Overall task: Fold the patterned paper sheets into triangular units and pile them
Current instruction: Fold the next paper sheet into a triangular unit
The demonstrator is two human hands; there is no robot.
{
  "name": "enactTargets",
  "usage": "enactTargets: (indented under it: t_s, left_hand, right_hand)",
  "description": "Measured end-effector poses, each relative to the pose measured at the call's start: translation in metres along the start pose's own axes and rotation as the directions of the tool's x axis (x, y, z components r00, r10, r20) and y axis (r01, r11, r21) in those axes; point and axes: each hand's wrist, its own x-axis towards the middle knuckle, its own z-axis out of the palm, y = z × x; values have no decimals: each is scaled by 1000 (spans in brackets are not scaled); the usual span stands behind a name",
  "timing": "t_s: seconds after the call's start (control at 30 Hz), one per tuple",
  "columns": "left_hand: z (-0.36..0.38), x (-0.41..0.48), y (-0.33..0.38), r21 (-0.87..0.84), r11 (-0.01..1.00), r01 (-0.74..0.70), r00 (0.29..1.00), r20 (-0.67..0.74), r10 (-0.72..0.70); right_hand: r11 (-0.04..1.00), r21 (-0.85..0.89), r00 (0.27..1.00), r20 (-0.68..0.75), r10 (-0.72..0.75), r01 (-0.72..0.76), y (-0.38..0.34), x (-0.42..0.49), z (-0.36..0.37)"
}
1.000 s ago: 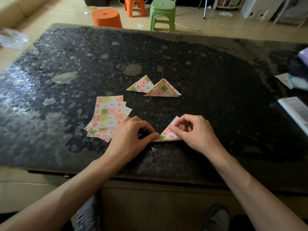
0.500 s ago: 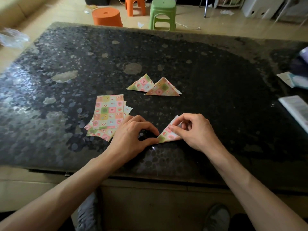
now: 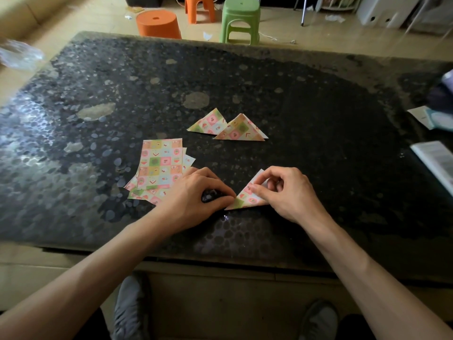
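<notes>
A half-folded patterned triangle (image 3: pixel 245 198) lies on the dark table (image 3: pixel 318 119) near its front edge. My left hand (image 3: pixel 193 195) pinches the triangle's left corner with thumb and forefinger. My right hand (image 3: pixel 286 190) pinches its upper edge, fingers curled over the paper. To the left lies a stack of flat patterned sheets (image 3: pixel 159 165), partly under my left hand. Two finished triangular units (image 3: pixel 228 126) lie overlapping farther back at the table's middle.
An open booklet (image 3: pixel 436 160) and some papers (image 3: pixel 429 116) lie at the right edge. Orange stools (image 3: pixel 159 23) and a green stool (image 3: pixel 240 18) stand on the floor beyond the table. My shoes (image 3: pixel 132 307) show under the front edge.
Both hands have stayed on the triangle. My right fingers have shifted slightly along its upper edge; the paper has barely moved.
</notes>
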Motion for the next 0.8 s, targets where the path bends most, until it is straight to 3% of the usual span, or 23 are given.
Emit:
enactTargets:
  t_s: [0.13, 0.8]
  left_hand:
    - [9, -3, 6, 31, 999, 6, 995, -104, -3]
    - [7, -1, 7, 6, 999, 36, 998, -49, -36]
  right_hand:
    - [1000, -5, 1000, -7, -3, 3, 0, 1, 1]
    - [1000, 8, 999, -27, 20, -20, 2, 3, 1]
